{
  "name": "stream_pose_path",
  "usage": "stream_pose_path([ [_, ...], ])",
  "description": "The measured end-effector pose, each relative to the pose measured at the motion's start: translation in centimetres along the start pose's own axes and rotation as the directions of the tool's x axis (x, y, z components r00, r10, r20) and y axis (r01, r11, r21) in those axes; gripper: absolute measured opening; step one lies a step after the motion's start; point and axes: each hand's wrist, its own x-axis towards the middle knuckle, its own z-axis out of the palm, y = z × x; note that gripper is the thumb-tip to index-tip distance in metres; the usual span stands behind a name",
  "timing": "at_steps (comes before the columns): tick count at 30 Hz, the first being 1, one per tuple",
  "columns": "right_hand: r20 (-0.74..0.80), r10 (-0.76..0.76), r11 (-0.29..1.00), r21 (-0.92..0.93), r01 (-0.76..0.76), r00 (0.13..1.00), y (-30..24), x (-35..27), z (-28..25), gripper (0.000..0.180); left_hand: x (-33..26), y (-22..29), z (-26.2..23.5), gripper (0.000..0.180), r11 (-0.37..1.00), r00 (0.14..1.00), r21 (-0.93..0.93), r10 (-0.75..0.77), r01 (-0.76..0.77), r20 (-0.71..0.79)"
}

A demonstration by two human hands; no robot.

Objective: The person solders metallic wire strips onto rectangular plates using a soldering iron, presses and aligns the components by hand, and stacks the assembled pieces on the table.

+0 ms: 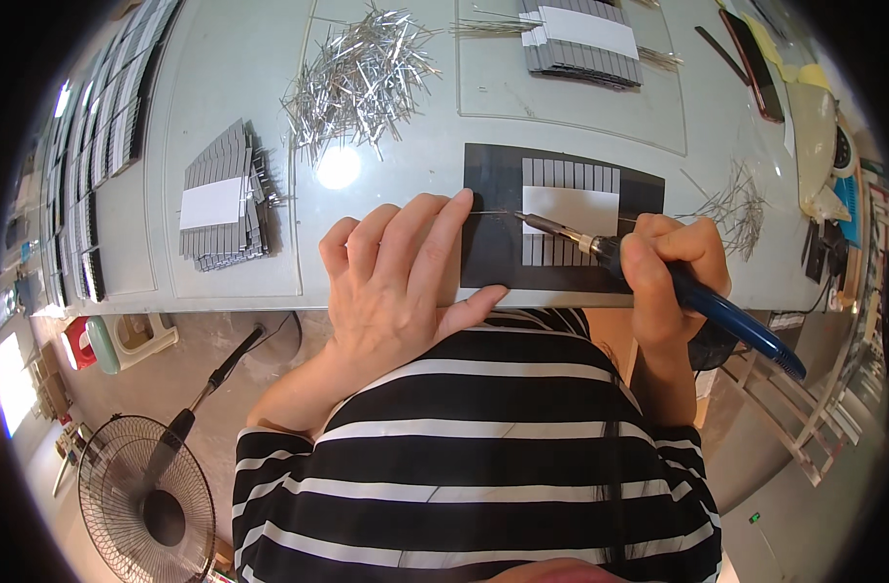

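In the centre of the frame, a dark mat (490,255) lies at the near edge of the pale table (406,175), and on it rests a panel (571,206) of grey strips with a white band across its middle. The right hand (673,267), right of centre, has its fingers closed round the blue handle of an iron (736,323), whose tip points left to a thin wire (491,212) beside the panel. The left hand (391,257) lies palm down, its thumb spread wide of the fingers, the index fingertip at the wire's left end; I cannot tell whether it presses. A heap of silver pins (367,83) lies at upper left, above a banded stack (226,209). Another stack (585,41) sits at top centre, and loose wires (731,212) lie right of the mat.
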Motion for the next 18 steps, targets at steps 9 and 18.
stream_pose_path([
  [9, -0.263, 0.016, 0.996, 0.086, 0.007, 0.965, 0.5, -0.9, -0.8, 0.023, 0.3, -0.2, 0.1, 0.075, 1.000, 1.000, -0.004, -0.011, 0.011, 0.000],
  [18, -0.268, 0.045, 0.997, 0.072, -0.026, 0.963, 0.2, -1.3, -0.7, 0.015, 1.1, 0.2, -0.8, 0.071, 0.999, 0.987, 0.006, 0.046, -0.048, 0.153],
])
